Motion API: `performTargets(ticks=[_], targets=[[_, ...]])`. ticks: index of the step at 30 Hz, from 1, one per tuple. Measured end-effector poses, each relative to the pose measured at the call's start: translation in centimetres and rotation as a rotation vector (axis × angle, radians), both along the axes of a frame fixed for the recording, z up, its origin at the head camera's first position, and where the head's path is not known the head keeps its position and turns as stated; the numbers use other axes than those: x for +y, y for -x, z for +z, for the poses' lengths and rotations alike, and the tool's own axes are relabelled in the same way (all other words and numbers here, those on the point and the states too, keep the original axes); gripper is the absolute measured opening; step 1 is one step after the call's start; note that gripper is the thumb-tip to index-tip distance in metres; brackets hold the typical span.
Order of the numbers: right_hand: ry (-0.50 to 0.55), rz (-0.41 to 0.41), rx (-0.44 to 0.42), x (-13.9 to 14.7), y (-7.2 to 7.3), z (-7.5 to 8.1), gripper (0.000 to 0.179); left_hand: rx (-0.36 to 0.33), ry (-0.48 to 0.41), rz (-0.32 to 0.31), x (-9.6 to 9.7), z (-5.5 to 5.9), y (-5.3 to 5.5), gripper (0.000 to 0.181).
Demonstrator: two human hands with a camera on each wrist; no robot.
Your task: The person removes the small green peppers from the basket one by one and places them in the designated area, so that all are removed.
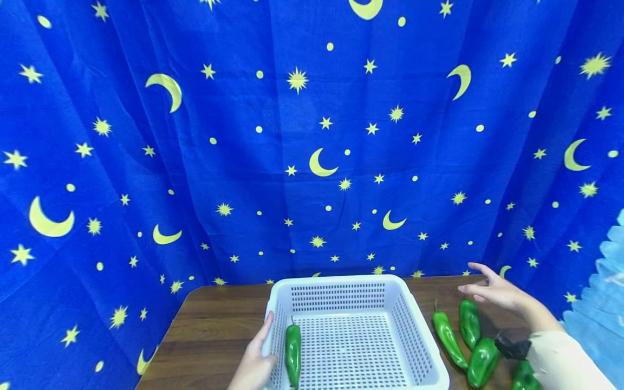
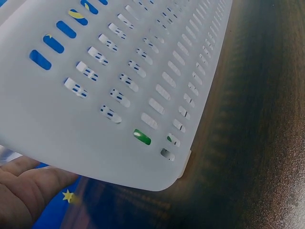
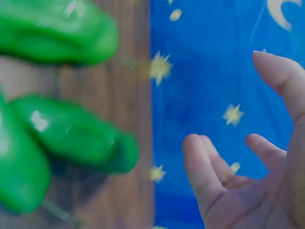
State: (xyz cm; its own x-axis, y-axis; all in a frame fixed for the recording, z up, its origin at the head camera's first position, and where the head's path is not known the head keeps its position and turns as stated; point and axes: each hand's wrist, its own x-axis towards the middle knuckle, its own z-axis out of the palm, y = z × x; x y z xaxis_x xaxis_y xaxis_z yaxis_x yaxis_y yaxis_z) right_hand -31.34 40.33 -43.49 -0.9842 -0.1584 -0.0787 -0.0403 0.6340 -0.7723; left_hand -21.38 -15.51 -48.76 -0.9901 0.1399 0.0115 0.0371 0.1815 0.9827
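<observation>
A white plastic basket [image 1: 424, 338] with slotted walls stands on the table, one long green pepper [image 1: 293, 355] lying inside along its left wall. My left hand [image 1: 254, 357] holds the basket's left rim; in the left wrist view part of this hand [image 2: 28, 191] shows at the rim, some fingers hidden. Over the table to the right, my right hand [image 1: 497, 292] is held with fingers spread and nothing in them. Below and near it lie a slim green pepper [image 1: 448, 338], a darker green pepper [image 1: 469, 323] and a plump green pepper [image 1: 482, 362].
Another green pepper [image 1: 524, 376] lies partly behind the right forearm, which wears a black wrist strap [image 1: 513, 346]. The brown wooden table [image 1: 214, 325] extends left of the basket. A blue curtain [image 1: 273, 189] with yellow moons and stars hangs behind and at the sides.
</observation>
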Motion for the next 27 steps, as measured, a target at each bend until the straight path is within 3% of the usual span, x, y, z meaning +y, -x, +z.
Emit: performTargets(ticks=[8, 15, 20, 27], targets=[[0.131, 0.114, 0.114, -5.8, 0.7, 3.0, 0.085, 0.015, 0.014, 0.006, 0.0, -0.2, 0.0, 0.098], [0.201, 0.205, 0.113, -11.7, 0.4, 5.5, 0.087, 0.029, 0.013, 0.004, 0.0, -0.2, 0.0, 0.098], [0.2, 0.269, 0.083, -15.4, 0.3, 6.0, 0.086, 0.028, 0.0, -0.003, 0.0, -0.1, 0.0, 0.098], [0.234, 0.398, 0.069, -19.6, 0.4, 5.4, 0.085, 0.035, -0.02, -0.007, 0.0, -0.2, -0.2, 0.094]])
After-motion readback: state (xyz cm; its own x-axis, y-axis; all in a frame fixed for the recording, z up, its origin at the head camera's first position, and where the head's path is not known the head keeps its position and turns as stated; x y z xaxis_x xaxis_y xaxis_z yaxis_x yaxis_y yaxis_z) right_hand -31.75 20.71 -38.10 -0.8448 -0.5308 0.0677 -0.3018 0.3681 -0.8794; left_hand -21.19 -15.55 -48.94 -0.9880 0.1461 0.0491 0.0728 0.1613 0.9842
